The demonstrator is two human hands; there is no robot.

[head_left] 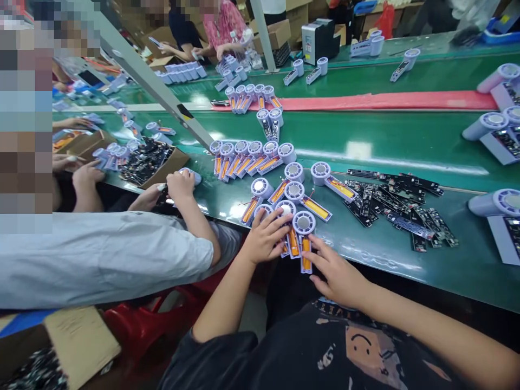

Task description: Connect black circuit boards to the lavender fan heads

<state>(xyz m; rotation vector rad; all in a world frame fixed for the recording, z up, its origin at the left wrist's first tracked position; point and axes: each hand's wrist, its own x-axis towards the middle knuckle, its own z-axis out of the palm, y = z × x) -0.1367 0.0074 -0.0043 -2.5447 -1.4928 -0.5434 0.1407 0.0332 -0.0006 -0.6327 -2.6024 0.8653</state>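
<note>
On the bench edge in front of me lie several light-purple handheld fan housings with round grilled heads and orange batteries in their open handles. My left hand rests palm down, fingers stretched over a fan housing and partly hiding its neighbours. My right hand is beside the nearest fan housing, fingertips touching the right side of its handle, thumb apart below. Another fan housing lies farther right, its handle toward a loose pile of black circuit boards.
A row of fan housings lies beyond my hands. Green conveyor belt runs behind, with a red strip. To the left a co-worker's hands work near a cardboard box of boards. A metal post slants down to the bench.
</note>
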